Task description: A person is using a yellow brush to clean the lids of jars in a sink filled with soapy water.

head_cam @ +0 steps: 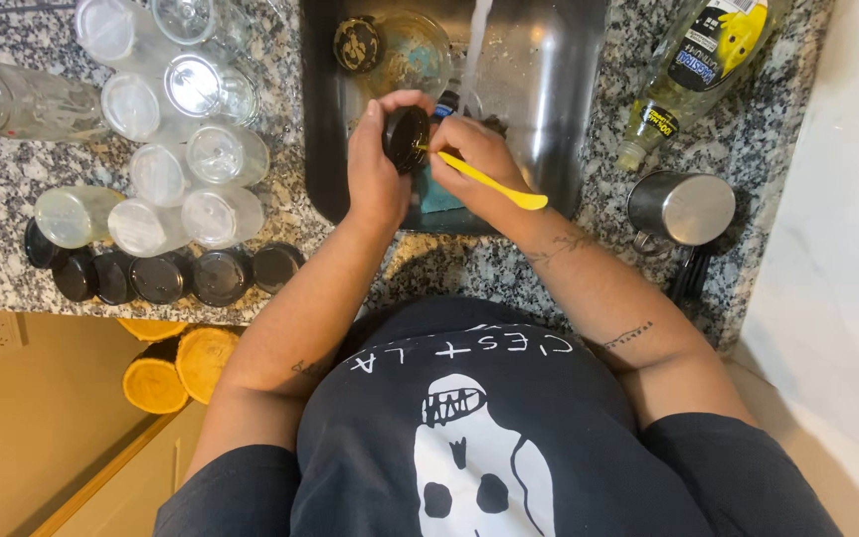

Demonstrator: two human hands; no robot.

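My left hand (375, 164) grips a round black jar lid (408, 137) over the steel sink (549, 109). My right hand (484, 159) holds a yellow-handled brush (494, 184), its tip touching the lid. Water runs from the tap (473, 50) just behind my hands. A teal sponge (439, 199) lies in the sink under my hands. Another black lid (358, 44) and a clear glass bowl (415, 50) sit in the sink at the back left.
Several upturned glass jars (181, 149) stand on the granite counter (768, 129) left of the sink, with a row of black lids (161, 276) in front of them. A dish-soap bottle (693, 70) and a steel cup (681, 207) sit on the right.
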